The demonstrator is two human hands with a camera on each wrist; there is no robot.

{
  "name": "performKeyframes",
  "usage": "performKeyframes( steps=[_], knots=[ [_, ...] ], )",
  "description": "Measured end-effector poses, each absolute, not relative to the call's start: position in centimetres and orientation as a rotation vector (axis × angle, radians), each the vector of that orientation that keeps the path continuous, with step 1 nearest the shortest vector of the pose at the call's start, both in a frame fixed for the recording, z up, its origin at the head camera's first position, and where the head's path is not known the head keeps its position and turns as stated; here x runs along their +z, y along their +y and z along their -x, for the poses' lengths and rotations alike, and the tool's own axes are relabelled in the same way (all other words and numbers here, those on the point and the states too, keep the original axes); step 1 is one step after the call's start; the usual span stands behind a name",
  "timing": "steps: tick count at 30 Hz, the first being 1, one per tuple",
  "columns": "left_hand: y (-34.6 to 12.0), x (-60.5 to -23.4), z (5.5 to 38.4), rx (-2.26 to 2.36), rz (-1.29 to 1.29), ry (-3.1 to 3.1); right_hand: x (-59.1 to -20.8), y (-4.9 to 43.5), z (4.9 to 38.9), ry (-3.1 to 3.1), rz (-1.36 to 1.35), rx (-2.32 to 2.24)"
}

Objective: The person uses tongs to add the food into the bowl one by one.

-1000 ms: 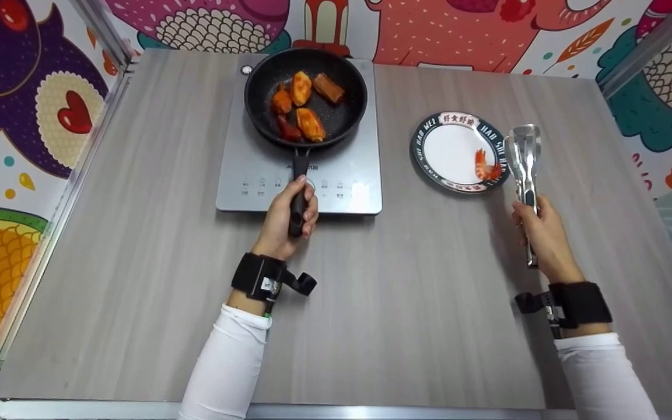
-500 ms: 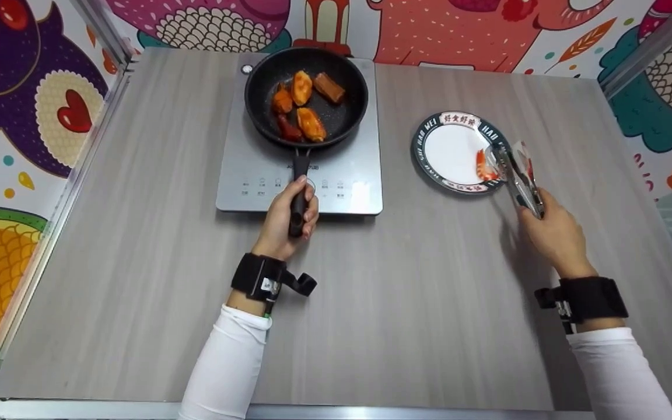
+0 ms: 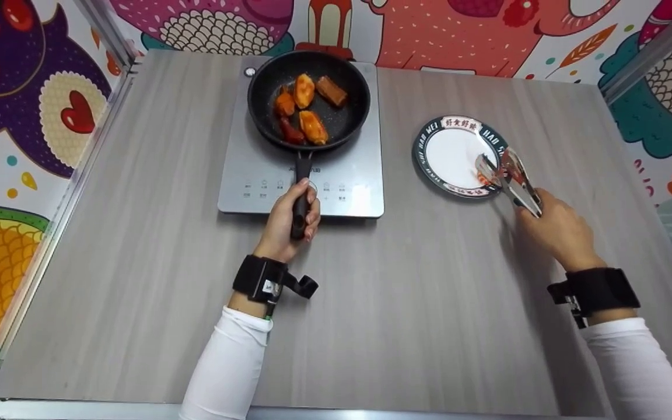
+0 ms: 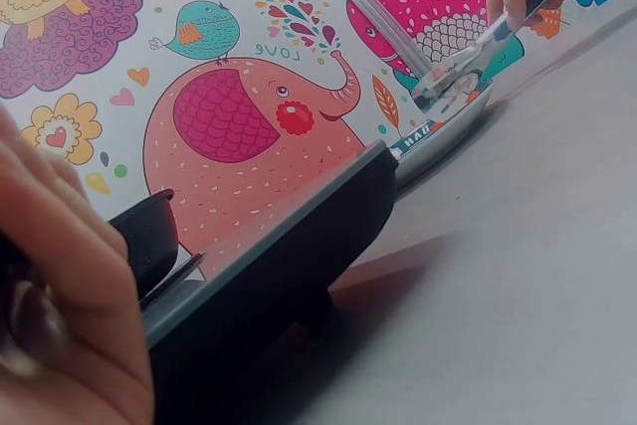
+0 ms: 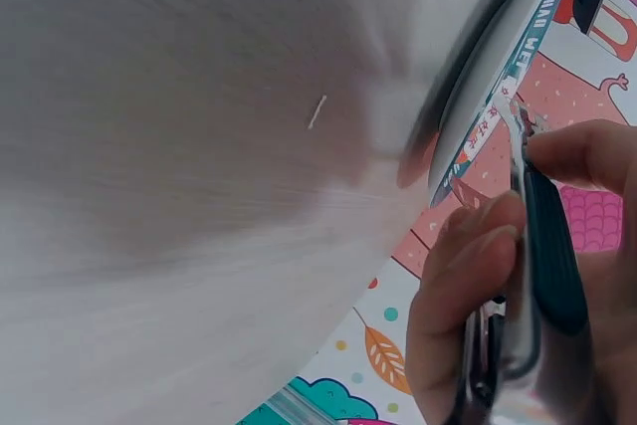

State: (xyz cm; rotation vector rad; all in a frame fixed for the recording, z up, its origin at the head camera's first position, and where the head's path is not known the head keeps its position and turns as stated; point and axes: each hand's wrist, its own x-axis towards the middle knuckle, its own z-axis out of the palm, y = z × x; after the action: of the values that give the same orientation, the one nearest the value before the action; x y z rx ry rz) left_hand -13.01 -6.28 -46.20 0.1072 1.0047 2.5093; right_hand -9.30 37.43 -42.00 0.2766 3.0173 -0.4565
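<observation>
My left hand grips the black handle of a frying pan. In the pan lie several orange-brown food pieces and a brown block. On the right, my right hand holds metal tongs, its fingers and thumb on either side of them in the right wrist view. The tongs' spread tips reach over the right part of a white plate with a dark lettered rim. An orange-red shrimp lies there, partly hidden by the tips.
Under the pan is a silver induction cooker with a touch panel. The plate stands to its right on the grey wood-grain table. Painted panels close off the back and sides, and a metal rail runs along the front edge.
My right hand has turned and shifted slightly right, swinging the tongs leftward from beside the plate to over the shrimp; their arms have spread. The left hand and pan stay in place.
</observation>
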Motion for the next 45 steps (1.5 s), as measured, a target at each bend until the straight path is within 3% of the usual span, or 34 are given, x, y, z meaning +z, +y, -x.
performKeyframes(
  steps=[19,36,45],
  knots=[
    [-6.4,-46.2,13.0,2.499,-0.116,1.019,-41.2,36.3,10.5,2.943,-0.231,-0.256],
    [-6.5,-46.1,12.9,2.496,-0.090,1.047,-42.5,35.4,9.8,3.346,0.058,-0.132],
    [-6.4,-46.2,13.0,2.492,-0.097,1.051,-42.9,35.6,9.8,3.357,0.070,-0.181]
  ],
)
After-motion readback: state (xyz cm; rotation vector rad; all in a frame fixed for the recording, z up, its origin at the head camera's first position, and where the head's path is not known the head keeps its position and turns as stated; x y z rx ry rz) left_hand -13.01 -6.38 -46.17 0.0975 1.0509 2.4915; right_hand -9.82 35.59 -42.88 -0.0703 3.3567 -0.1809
